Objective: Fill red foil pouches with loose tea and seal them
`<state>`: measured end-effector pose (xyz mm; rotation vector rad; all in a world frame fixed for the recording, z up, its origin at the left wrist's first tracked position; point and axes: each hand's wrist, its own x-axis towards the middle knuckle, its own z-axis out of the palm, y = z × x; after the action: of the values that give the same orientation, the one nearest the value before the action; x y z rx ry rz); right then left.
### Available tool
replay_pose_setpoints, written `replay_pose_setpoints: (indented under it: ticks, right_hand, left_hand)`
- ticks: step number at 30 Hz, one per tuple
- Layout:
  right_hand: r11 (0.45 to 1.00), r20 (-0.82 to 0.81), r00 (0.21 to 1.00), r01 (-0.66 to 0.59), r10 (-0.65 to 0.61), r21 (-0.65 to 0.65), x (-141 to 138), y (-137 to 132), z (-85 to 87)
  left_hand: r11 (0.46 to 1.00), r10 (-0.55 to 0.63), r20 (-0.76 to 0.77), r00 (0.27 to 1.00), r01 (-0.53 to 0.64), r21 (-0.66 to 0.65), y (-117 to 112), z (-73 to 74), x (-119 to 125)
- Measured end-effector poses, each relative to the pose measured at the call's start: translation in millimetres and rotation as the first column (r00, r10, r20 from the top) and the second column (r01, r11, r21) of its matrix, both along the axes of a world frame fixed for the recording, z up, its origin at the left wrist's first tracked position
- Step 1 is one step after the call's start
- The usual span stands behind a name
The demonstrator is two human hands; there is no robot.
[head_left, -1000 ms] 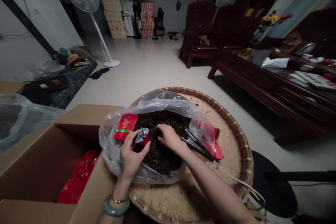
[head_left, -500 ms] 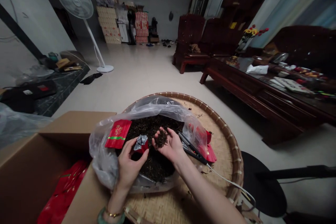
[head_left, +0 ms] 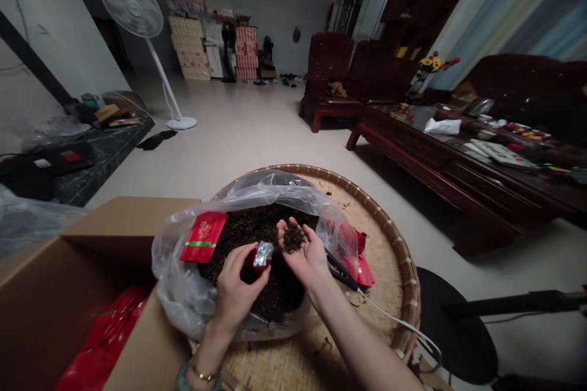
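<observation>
My left hand [head_left: 237, 286] pinches a small red foil packet [head_left: 261, 255] with its silver mouth held open. My right hand [head_left: 306, 254] is cupped palm up just right of it, holding a pinch of dark tea leaves [head_left: 293, 238]. Both hands hover over a clear plastic bag [head_left: 192, 290] filled with loose dark tea [head_left: 247, 229]. The bag rests on a round woven bamboo tray [head_left: 389, 238]. Another red packet [head_left: 203, 236] lies on the bag's left edge.
An open cardboard box [head_left: 68, 281] with red packets [head_left: 103, 342] stands at left. A black tool with a white cord [head_left: 342, 272] and more red packets [head_left: 362, 269] lie right of the bag. A dark wooden table [head_left: 449, 165], a black stool [head_left: 458, 330] and a standing fan [head_left: 132, 6] are around.
My right hand lifted out of the tea with a pinch of leaves and turned palm up beside the packet. My left hand shifted the packet slightly right.
</observation>
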<state>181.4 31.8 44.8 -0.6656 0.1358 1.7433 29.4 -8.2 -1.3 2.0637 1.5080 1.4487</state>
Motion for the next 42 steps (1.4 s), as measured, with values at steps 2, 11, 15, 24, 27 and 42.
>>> replay_pose_setpoints:
  ticks: [2,11,15,24,27,42]
  right_hand:
    - [0.994,0.047,0.998,0.042,-0.047,0.099,1.9,-0.4,10.5]
    - [0.914,0.283,0.940,0.064,-0.190,0.400,-13.5,-13.0,34.3]
    - [0.868,0.413,0.876,0.014,-0.251,0.497,-16.9,-15.8,27.8]
    - [0.779,0.593,0.762,-0.198,-0.259,0.595,-14.0,-20.5,22.0]
    - [0.768,0.607,0.764,-0.248,-0.220,0.590,-10.8,-22.0,22.9]
    - [0.856,0.801,0.592,-0.361,-0.096,0.370,11.3,-19.2,-4.0]
  left_hand:
    - [1.000,-0.010,-0.030,1.000,0.010,0.010,0.8,0.5,3.4]
    - [0.999,-0.033,-0.006,0.999,0.033,-0.032,2.0,4.8,21.8]
    - [0.998,-0.023,0.000,1.000,0.023,-0.057,2.3,2.6,23.1]
    - [0.995,-0.006,0.019,1.000,0.008,-0.097,3.5,-3.6,22.3]
    - [0.995,-0.006,0.030,1.000,0.009,-0.101,3.3,-4.3,22.2]
    - [0.996,0.052,0.050,0.997,-0.055,0.065,-2.0,-4.7,15.7]
